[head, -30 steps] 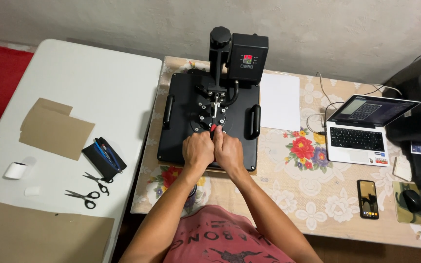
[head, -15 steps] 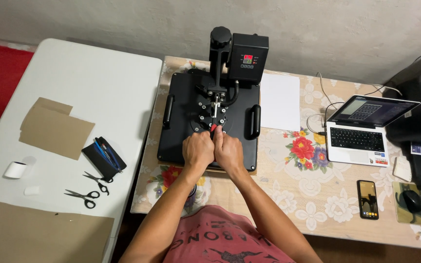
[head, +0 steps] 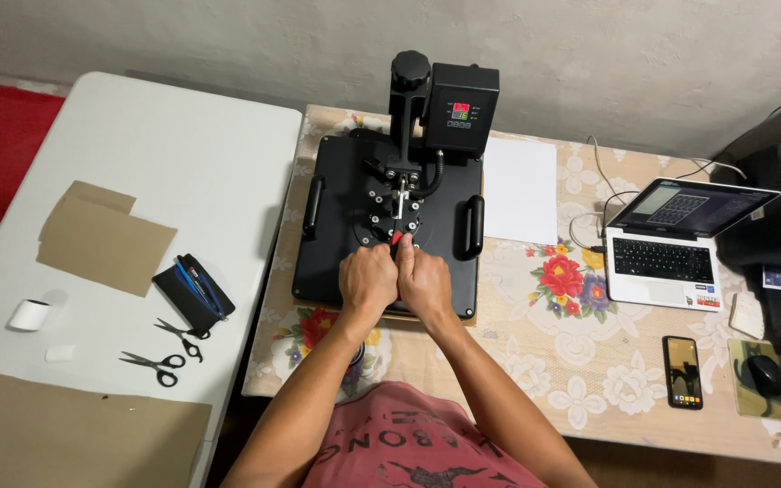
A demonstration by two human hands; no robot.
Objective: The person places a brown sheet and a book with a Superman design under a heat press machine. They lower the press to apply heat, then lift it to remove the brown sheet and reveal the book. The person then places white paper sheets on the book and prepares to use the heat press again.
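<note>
A black heat press (head: 345, 208) with a square top plate and a control box at the back stands on a flower-patterned table (head: 544, 361). Its lever handle (head: 397, 239) with a red end reaches toward me over the plate. My left hand (head: 366, 280) and my right hand (head: 425, 282) sit side by side at the plate's front edge, both closed around the end of that handle. The grip itself is hidden under my fingers.
A white sheet (head: 519, 188) lies right of the press, then an open laptop (head: 666, 244), a phone (head: 682, 371) and a mouse (head: 764, 374). On the white table (head: 164, 145) to the left lie cardboard pieces (head: 101, 237), a pencil case (head: 193, 292), two scissors (head: 166, 352) and a tape roll (head: 29, 314).
</note>
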